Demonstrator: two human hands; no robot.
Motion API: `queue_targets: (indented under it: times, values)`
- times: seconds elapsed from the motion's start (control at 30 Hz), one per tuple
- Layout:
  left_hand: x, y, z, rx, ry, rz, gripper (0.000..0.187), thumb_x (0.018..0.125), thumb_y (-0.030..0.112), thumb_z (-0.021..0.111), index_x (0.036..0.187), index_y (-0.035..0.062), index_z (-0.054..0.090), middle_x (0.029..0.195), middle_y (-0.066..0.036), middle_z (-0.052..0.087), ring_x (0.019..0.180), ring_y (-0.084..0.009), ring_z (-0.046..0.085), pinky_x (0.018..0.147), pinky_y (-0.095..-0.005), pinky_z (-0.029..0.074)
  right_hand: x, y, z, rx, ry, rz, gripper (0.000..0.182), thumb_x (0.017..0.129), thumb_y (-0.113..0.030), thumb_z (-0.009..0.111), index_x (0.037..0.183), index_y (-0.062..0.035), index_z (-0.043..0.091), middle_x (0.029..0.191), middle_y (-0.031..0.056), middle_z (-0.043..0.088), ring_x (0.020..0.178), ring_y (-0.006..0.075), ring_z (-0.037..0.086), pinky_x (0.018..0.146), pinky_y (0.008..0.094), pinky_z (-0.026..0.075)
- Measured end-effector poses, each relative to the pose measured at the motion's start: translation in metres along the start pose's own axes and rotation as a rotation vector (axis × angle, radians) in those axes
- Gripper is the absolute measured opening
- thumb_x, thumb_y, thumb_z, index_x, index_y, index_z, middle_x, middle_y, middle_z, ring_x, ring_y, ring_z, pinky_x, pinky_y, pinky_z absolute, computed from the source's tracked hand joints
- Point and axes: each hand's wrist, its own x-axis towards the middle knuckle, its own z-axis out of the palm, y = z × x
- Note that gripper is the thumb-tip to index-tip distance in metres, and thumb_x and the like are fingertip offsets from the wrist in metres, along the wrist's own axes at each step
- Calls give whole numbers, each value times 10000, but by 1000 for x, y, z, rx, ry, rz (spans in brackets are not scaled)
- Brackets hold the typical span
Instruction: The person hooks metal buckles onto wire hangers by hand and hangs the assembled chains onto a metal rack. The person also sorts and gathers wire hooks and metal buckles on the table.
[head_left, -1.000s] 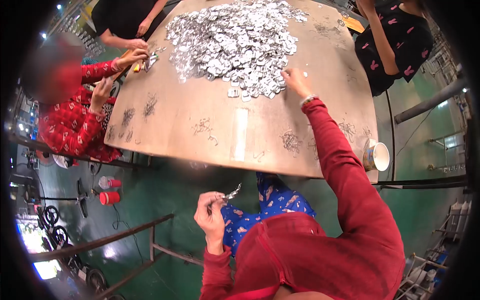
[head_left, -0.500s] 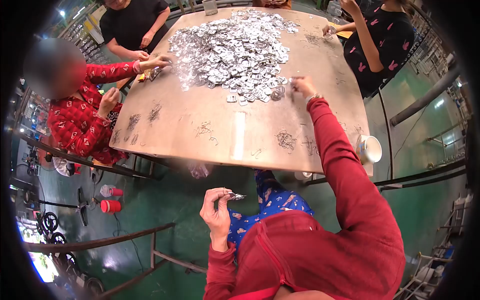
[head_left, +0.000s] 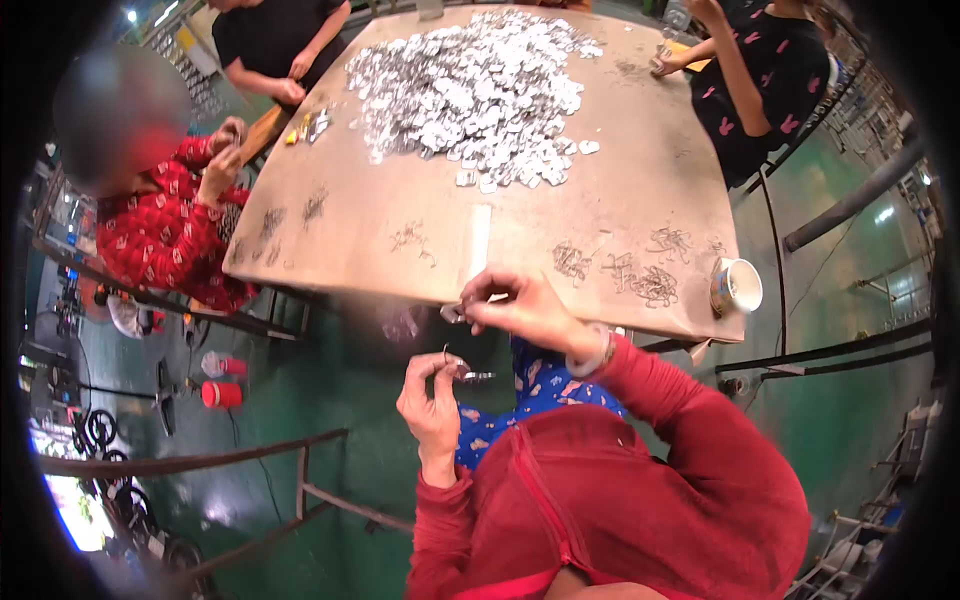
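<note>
My left hand (head_left: 430, 400) is raised in front of my lap, thumb and fingers pinched on thin silvery metal pieces (head_left: 480, 377). A thin curved wire stands up from its fingertips. Just above it, near the table's front edge, my right hand (head_left: 525, 315) pinches a small shiny metal piece (head_left: 453, 313). The two hands are close but apart. Beyond them, a big heap of flat silvery metal pieces (head_left: 480, 90) with cut-out middles covers the far part of the table (head_left: 370, 225). Small bunches of thin bent wires (head_left: 655, 287) lie along its near side.
A white cup (head_left: 738, 287) stands at the table's right corner. At the left sits a person in a red patterned top (head_left: 165, 245); others in dark tops work at the far left and right. A metal rail (head_left: 200, 458) runs at my lower left.
My right hand has come back from the heap's right edge to just above my left hand, carrying a metal piece. The red-topped person's reaching hand has drawn back from the heap.
</note>
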Motion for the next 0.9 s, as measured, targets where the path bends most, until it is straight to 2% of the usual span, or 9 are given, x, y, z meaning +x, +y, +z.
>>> queue_targets:
  times: [0.07, 0.2, 0.27, 0.4, 0.53, 0.6, 0.67, 0.73, 0.9]
  values:
    - [4, 5, 0, 37, -19, -62, 105, 777, -102, 582, 827, -14, 556, 756, -90, 588, 635, -155, 575, 599, -269, 478, -17, 1, 18, -22, 45, 7, 147, 778, 3, 607, 921, 16, 637, 799, 52, 637, 734, 85, 598, 650, 240, 510]
    - [8, 7, 2, 120, 11, 41, 93, 776, -78, 606, 828, -11, 571, 753, -93, 582, 660, -175, 593, 592, -276, 474, -29, -2, 34, 76, 83, 1, 116, 794, 41, 621, 910, 37, 630, 852, 70, 647, 762, 111, 623, 662, 222, 518]
    - [5, 3, 3, 23, 7, -30, 87, 778, -58, 620, 836, -12, 574, 745, -96, 578, 674, -171, 596, 595, -278, 476, -28, -1, 36, 51, 134, -21, 158, 770, 73, 630, 925, 45, 616, 833, 82, 629, 703, 113, 613, 618, 225, 513]
    - [9, -6, 5, 198, 22, 92, 119, 745, -49, 646, 809, 12, 567, 745, -98, 598, 670, -221, 579, 588, -315, 459, -19, 11, 34, 80, 186, -17, 137, 763, 97, 620, 882, 40, 586, 822, 99, 620, 630, 130, 593, 560, 237, 493]
    - [-3, -31, 1, -17, 98, -96, 247, 765, 21, 675, 988, -4, 572, 967, -108, 633, 869, -212, 621, 747, -309, 499, -13, 19, 33, 231, 163, 4, 113, 761, 90, 627, 865, 62, 592, 838, 129, 636, 647, 149, 619, 582, 248, 525]
    - [18, -43, -7, -163, 151, -108, 264, 854, 94, 597, 1087, -20, 544, 1095, -136, 613, 949, -204, 612, 809, -314, 489, -9, 25, 28, 211, 122, -5, 122, 745, 119, 626, 848, 72, 580, 817, 128, 609, 654, 177, 631, 583, 263, 533]
    - [56, -59, -13, -66, 191, -242, 196, 858, 97, 583, 1023, -9, 596, 988, -124, 646, 888, -202, 625, 753, -296, 489, -6, 23, 26, 244, 95, 46, 128, 737, 133, 625, 841, 74, 578, 819, 121, 604, 660, 175, 632, 589, 263, 539]
    - [98, -99, -20, 381, 44, -189, 137, 859, 95, 566, 924, 16, 656, 950, -111, 656, 801, -138, 616, 707, -258, 469, -4, 28, 24, 262, 95, 74, 125, 739, 137, 622, 836, 72, 577, 826, 117, 601, 663, 168, 632, 596, 259, 540]
    - [177, -168, 8, 695, -190, 110, 159, 784, 192, 630, 857, 63, 687, 804, -121, 607, 800, -269, 565, 710, -361, 449, -2, 34, 20, 310, 102, 161, 117, 746, 141, 612, 833, 71, 576, 829, 95, 592, 677, 154, 631, 616, 250, 540]
